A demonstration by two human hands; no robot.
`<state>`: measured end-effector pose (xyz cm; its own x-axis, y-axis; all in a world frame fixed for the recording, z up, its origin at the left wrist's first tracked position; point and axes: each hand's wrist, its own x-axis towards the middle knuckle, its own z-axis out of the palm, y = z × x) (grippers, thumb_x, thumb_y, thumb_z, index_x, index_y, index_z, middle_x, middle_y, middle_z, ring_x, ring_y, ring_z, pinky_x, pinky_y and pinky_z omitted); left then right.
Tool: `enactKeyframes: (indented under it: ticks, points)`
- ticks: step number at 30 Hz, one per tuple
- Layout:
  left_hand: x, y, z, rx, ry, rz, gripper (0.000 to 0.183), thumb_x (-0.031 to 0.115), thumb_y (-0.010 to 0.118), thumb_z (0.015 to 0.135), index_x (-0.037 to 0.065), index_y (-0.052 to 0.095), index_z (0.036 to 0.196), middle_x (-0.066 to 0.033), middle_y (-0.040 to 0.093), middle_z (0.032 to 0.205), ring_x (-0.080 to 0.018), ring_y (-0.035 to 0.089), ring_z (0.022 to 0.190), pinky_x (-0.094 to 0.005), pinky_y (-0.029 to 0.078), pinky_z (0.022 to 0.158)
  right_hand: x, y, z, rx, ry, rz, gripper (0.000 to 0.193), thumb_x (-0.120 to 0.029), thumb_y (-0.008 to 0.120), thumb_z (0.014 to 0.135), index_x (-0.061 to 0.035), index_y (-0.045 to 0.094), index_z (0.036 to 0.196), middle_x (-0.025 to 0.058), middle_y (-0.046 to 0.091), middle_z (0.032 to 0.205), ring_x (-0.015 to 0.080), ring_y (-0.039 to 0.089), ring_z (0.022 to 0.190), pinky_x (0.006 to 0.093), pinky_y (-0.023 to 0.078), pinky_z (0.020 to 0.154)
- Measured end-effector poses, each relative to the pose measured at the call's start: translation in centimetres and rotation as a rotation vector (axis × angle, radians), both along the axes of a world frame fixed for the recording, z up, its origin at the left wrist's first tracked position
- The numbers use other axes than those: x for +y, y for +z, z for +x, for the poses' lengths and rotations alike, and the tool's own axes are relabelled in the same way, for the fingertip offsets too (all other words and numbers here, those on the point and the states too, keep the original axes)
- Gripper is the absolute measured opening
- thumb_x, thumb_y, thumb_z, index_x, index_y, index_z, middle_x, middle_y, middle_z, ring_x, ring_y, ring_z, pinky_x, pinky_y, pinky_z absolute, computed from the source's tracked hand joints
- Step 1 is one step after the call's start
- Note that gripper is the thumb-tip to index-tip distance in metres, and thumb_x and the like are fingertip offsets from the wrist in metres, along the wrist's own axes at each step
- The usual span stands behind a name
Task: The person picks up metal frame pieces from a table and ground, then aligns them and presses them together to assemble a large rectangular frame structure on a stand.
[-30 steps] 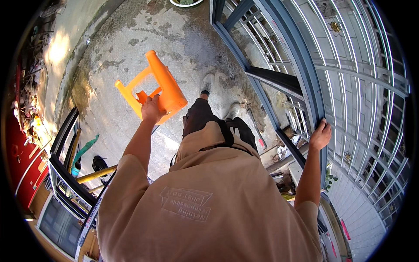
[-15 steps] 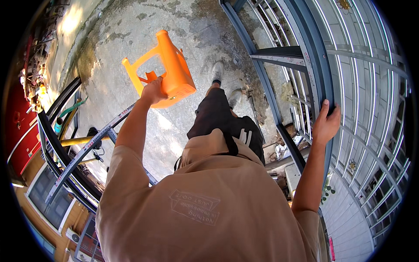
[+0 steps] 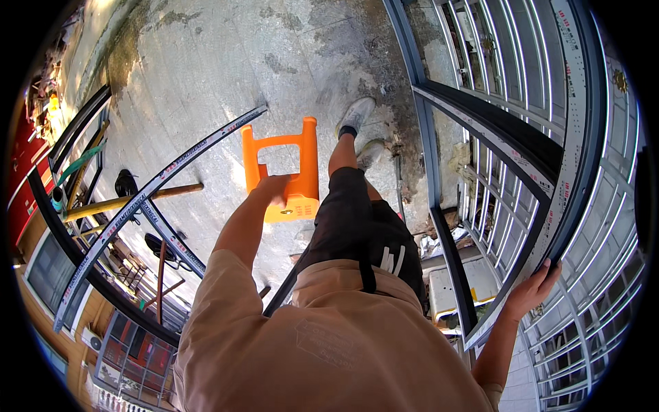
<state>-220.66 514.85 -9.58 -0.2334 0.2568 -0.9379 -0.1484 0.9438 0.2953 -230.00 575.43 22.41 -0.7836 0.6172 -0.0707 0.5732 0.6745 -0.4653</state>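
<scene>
An orange plastic stool (image 3: 308, 161) is in front of me on the left, its legs pointing away from me. My left hand (image 3: 273, 190) is closed on it near the seat; the fingertips are partly hidden. At the right, my right hand (image 3: 530, 294) grips the edge of a tall dark grey metal frame (image 3: 573, 130) with white protective strips. That hand's fingers wrap over the outer side of the frame, low down near my body.
More metal frames (image 3: 147, 206) stand at the left, with a yellow pole (image 3: 137, 204) running through them. Dark shoes (image 3: 125, 184) belong to a person behind these frames. A barred metal fence (image 3: 611, 226) lines the right. A white box (image 3: 449, 287) sits beside my leg.
The stool has come nearer my legs and turned more upright in view. My right hand has slid lower along the frame. My view has shifted, and the left-hand frames show more fully.
</scene>
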Motion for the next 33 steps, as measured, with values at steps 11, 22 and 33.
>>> enactKeyframes:
  ticks: [11, 22, 33]
  points:
    - [0.9, -14.3, 7.9, -0.203, 0.047, 0.074, 0.098, 0.023, 0.096, 0.058, 0.007, 0.055, 0.146, -0.0221, 0.072, 0.125, -0.0408, 0.068, 0.121, -0.0476, 0.057, 0.098, 8.7, 3.4, 5.5, -0.268, 0.826, 0.933, 0.049, -0.015, 0.05, 0.109, 0.0042, 0.039, 0.153, 0.0295, 0.044, 0.158, 0.0489, 0.049, 0.143, 0.0566, 0.044, 0.118]
    - [0.2, -27.6, 13.2, 0.092, 0.045, -0.191, 0.074, 0.012, 0.079, 0.083, 0.016, 0.05, 0.151, -0.0169, 0.057, 0.145, -0.0364, 0.051, 0.142, -0.0516, 0.045, 0.115, 4.2, 4.5, 3.8, -0.409, 0.021, 0.92, 0.044, -0.009, 0.045, 0.107, 0.0032, 0.05, 0.149, 0.0273, 0.06, 0.14, 0.0432, 0.062, 0.126, 0.0509, 0.052, 0.105]
    - [3.7, -19.3, 11.8, 0.204, 0.496, -0.245, 0.052, 0.023, 0.065, 0.096, 0.01, 0.058, 0.146, -0.0203, 0.062, 0.143, -0.0376, 0.059, 0.134, -0.0472, 0.049, 0.111, 5.7, 3.9, 6.8, -0.326, 0.598, 0.921, 0.046, -0.007, 0.046, 0.11, 0.0052, 0.043, 0.153, 0.0269, 0.044, 0.16, 0.0474, 0.045, 0.146, 0.0531, 0.039, 0.12]
